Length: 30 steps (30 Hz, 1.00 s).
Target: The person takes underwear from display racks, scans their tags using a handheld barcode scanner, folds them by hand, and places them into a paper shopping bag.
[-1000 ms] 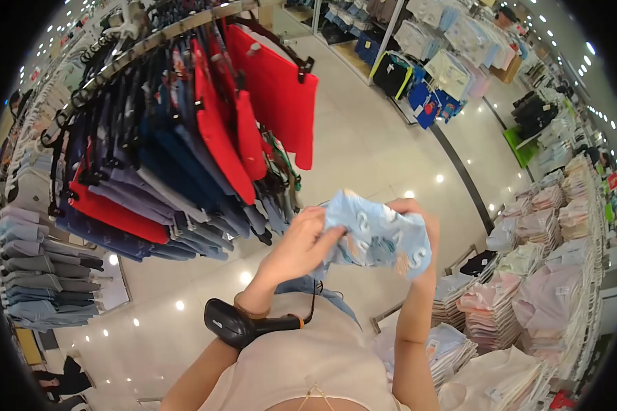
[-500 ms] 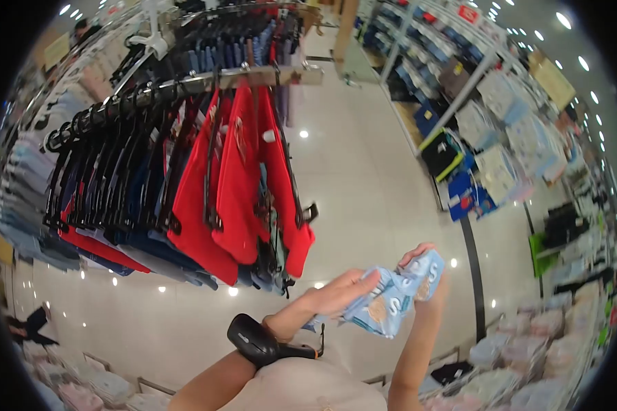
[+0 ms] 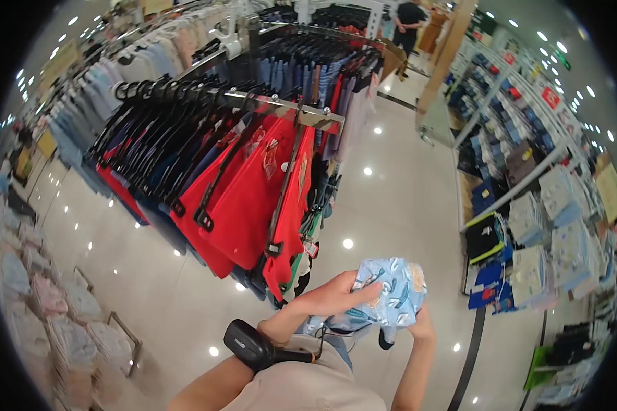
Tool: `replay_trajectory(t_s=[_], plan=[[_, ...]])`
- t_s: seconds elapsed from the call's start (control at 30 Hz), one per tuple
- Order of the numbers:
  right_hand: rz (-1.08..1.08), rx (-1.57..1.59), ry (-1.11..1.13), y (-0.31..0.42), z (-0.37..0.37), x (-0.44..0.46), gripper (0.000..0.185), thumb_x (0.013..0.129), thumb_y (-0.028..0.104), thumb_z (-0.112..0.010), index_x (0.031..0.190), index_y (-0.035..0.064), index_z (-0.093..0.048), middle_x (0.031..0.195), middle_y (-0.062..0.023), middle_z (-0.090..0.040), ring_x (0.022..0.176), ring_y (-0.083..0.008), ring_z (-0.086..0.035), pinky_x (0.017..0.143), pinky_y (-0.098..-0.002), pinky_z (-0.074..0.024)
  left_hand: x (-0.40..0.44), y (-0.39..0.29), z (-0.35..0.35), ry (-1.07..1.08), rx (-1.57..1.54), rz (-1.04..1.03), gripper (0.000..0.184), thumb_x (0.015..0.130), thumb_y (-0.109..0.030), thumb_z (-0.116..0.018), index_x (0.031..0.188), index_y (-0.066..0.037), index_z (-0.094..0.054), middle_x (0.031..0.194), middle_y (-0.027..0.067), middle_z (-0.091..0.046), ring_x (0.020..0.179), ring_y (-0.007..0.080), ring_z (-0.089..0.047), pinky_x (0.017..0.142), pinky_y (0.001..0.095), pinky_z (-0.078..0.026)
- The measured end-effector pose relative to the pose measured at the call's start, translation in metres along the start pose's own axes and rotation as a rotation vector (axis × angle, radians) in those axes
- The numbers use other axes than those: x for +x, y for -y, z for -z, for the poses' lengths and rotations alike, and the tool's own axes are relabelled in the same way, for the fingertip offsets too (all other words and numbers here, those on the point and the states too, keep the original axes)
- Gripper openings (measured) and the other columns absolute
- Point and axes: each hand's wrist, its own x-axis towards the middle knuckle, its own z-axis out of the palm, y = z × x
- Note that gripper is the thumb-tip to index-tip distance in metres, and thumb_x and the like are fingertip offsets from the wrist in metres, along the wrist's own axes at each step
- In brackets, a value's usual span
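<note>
Pinching the near-left side of the light-blue fabric piece printed w/ white and tan shapes (image 3: 394,291) in the head view, the left hand (image 3: 332,296) has its thumb laid on top; its fingers are mostly hidden beneath. Right hand (image 3: 421,325) is at the opp. side, largely behind the cloth; can't tell if it's pinching or just propping. So the fabric piece sits betw. the 2 hands, off any surface, looking folded or bunched into a small block; can't tell which.

For good handling, prob. best to keep both hands at the edges, L thumb flat, as soft cloth likely slips or opens up if only 1 side's gripped. Light, even tension should do; too much pull might spread the layers.

Mind the black pistol-shaped scanner w/ orange trim (image 3: 253,346) at the crook of the L arm, behind the L hand: a quick elbow move might dislodge it.

Bright red cloth garments (image 3: 236,219) on black hangers (image 3: 203,219) hang ahead & left of L hand, so keep that wrist low to avoid snags. Pale folded clothing (image 3: 572,246) is well off to the right of R hand.
</note>
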Motion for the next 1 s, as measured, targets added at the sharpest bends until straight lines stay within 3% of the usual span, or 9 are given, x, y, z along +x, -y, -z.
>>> replay_trajectory(t_s=[0.13, 0.3, 0.37, 0.4, 0.5, 0.63, 0.7, 0.83, 1.0], plan=[[0.041, 0.301, -0.058, 0.003, 0.038, 0.004, 0.066, 0.066, 0.009, -0.073, 0.122, 0.0028, -0.038, 0.115, -0.0085, -0.052, 0.103, -0.0185, -0.052, 0.088, -0.0342, -0.0421, -0.002, -0.026, -0.035, -0.055, 0.438, 0.058, 0.042, 0.082, -0.036, -0.057, 0.103, 0.001, -0.052, 0.086, 0.01, -0.057, 0.078, 0.0155, -0.055, 0.069, 0.0288, -0.044], [0.136, -0.32, -0.193, 0.065, 0.054, 0.017, 0.046, 0.068, 0.009, -0.069, 0.108, -0.0011, -0.048, 0.105, -0.0087, -0.055, 0.093, -0.0169, -0.054, 0.081, -0.0306, -0.0431, 0.007, -0.023, -0.066, 0.135, 0.46, 0.391, 0.035, 0.081, -0.028, -0.06, 0.099, 0.002, -0.054, 0.079, 0.0085, -0.058, 0.075, 0.014, -0.055, 0.07, 0.026, -0.044], [0.177, -0.783, -0.129, 0.101, 0.066, 0.021, 0.032, 0.067, 0.004, -0.066, 0.097, -0.0032, -0.057, 0.086, -0.0059, -0.063, 0.075, -0.0137, -0.058, 0.069, -0.0274, -0.0465, 0.006, 0.009, -0.079, -0.264, 0.22, 0.073, 0.033, 0.081, -0.017, -0.06, 0.107, 0.001, -0.052, 0.09, 0.0049, -0.058, 0.083, 0.0109, -0.053, 0.074, 0.0241, -0.043], [0.246, -0.511, -0.07, 0.101, 0.08, 0.025, 0.021, 0.066, 0.007, -0.068, 0.085, -0.0026, -0.062, 0.073, -0.0045, -0.063, 0.065, -0.0106, -0.057, 0.061, -0.0268, -0.0462, 0.004, 0.016, -0.087, -0.462, 0.1, -0.091, 0.034, 0.082, -0.012, -0.059, 0.112, 0.0, -0.05, 0.096, 0.0031, -0.058, 0.086, 0.0093, -0.052, 0.076, 0.0231, -0.042], [0.155, -0.315, 0.129, 0.105, 0.098, 0.024, 0.022, 0.066, 0.009, -0.069, 0.083, -0.0015, -0.063, 0.07, -0.0038, -0.062, 0.066, -0.0079, -0.055, 0.061, -0.0254, -0.0454, 0.001, 0.02, -0.109, -0.738, -0.089, -0.213, 0.037, 0.084, -0.007, -0.056, 0.119, -0.001, -0.046, 0.101, 0.0002, -0.056, 0.09, 0.0084, -0.051, 0.08, 0.023, -0.041], [0.063, -0.673, 0.524, 0.113, 0.119, 0.018, 0.021, 0.069, 0.01, -0.067, 0.086, -0.0011, -0.062, 0.071, -0.0017, -0.061, 0.064, -0.0066, -0.053, 0.059, -0.0233, -0.0443, 0.009, 0.018, -0.13, -1.241, -0.074, -0.364, 0.03, 0.086, -0.013, -0.054, 0.112, 0.001, -0.049, 0.094, 0.0022, -0.057, 0.084, 0.0071, -0.051, 0.075, 0.0216, -0.042], [-0.083, -0.878, 0.61, 0.115, 0.137, 0.024, 0.021, 0.07, 0.01, -0.065, 0.088, -0.0013, -0.061, 0.073, -0.0009, -0.061, 0.064, -0.0062, -0.052, 0.058, -0.023, -0.0437, -0.001, 0.021, -0.126, -1.215, -0.152, -0.32, 0.029, 0.088, -0.015, -0.053, 0.111, 0.002, -0.05, 0.092, 0.0034, -0.058, 0.083, 0.0074, -0.052, 0.074, 0.021, -0.042], [0.17, -0.364, 0.211, 0.102, 0.183, 0.038, 0.014, 0.07, 0.008, -0.063, 0.081, -0.001, -0.059, 0.065, 0.0014, -0.056, 0.061, -0.0047, -0.047, 0.054, -0.0224, -0.0397, 0.001, 0.024, -0.148, -1.22, 0.081, -0.342, 0.029, 0.088, -0.02, -0.052, 0.107, 0.003, -0.052, 0.092, 0.0044, -0.058, 0.083, 0.0081, -0.053, 0.075, 0.0222, -0.043], [0.496, -0.514, 0.202, 0.141, 0.143, -0.006, 0.009, 0.067, 0.002, -0.059, 0.075, -0.0003, -0.056, 0.065, 0.0022, -0.053, 0.06, -0.0056, -0.046, 0.054, -0.0206, -0.0376, 0.01, 0.009, -0.158, -1.223, -0.058, -0.206, 0.033, 0.09, -0.029, -0.049, 0.103, 0.001, -0.054, 0.095, 0.0056, -0.058, 0.084, 0.0089, -0.054, 0.073, 0.0232, -0.044]])
